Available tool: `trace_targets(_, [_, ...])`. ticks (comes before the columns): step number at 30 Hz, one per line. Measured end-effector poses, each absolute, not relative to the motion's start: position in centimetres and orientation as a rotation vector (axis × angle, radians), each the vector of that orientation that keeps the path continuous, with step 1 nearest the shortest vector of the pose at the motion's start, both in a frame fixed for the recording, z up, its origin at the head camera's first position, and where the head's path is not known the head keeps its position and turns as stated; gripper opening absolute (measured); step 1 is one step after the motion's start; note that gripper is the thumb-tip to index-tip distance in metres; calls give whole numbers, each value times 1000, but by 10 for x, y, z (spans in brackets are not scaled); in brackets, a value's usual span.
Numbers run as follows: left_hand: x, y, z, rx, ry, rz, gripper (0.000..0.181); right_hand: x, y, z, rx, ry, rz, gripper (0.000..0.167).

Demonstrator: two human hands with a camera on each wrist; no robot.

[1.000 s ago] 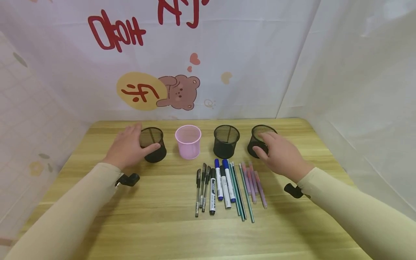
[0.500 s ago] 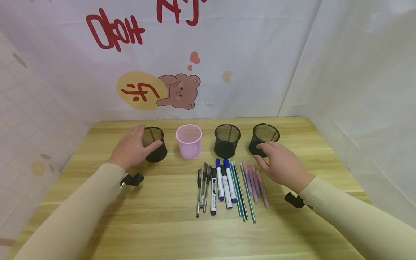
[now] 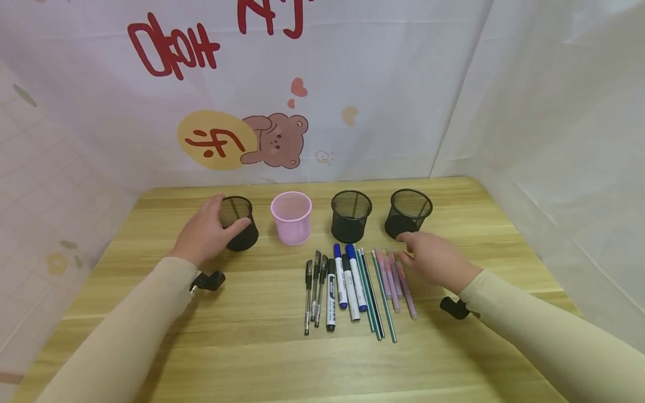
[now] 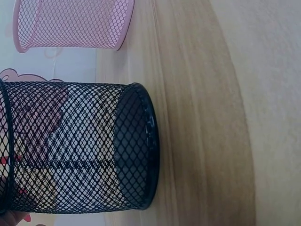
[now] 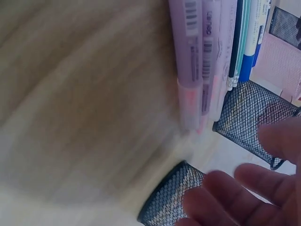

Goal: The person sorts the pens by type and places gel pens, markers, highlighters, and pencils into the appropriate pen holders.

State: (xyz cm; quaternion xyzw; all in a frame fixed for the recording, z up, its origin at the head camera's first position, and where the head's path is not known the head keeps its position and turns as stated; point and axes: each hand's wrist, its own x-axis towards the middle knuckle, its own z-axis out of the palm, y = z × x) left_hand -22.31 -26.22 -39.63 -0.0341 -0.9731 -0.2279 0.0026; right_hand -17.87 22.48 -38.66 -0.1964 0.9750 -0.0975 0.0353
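My left hand (image 3: 200, 234) holds the leftmost black mesh pen holder (image 3: 242, 238), fingers at its far left side and thumb across its front. In the left wrist view this pen holder (image 4: 70, 146) fills the left half, with a bit of finger at the lower left corner. My right hand (image 3: 437, 260), holding nothing, hovers by the cap ends of the translucent purple pens (image 3: 409, 294), in front of the rightmost black mesh pen holder (image 3: 409, 210). Loosely bent fingers (image 5: 225, 193) show in the right wrist view, apart from the purple pens (image 5: 188, 42).
Between the outer holders stand a pink pen holder (image 3: 293, 226) and another black one (image 3: 351, 221). On the wooden table (image 3: 242, 347) lie black gel pens (image 3: 308, 296), a black marker (image 3: 330, 296), blue-capped markers (image 3: 340, 280) and green pencils (image 3: 385, 302). A printed cloth (image 3: 393, 84) hangs behind.
My right hand has drawn back from the rightmost pen holder toward the purple pens. My left hand has stayed at the leftmost pen holder.
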Motion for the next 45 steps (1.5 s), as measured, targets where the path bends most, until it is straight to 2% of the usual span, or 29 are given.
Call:
trace_targets(14, [-223, -260, -398, -81, -3030, -755, 117, -174, 229, -398, -641, 2849, -302, 37])
trace_targets(22, [-224, -258, -397, -82, -3027, -761, 117, -169, 229, -399, -664, 2850, -281, 26])
trace_targets(45, [-223, -260, -404, -79, -3008, -748, 116, -174, 231, -409, -612, 2837, -264, 29])
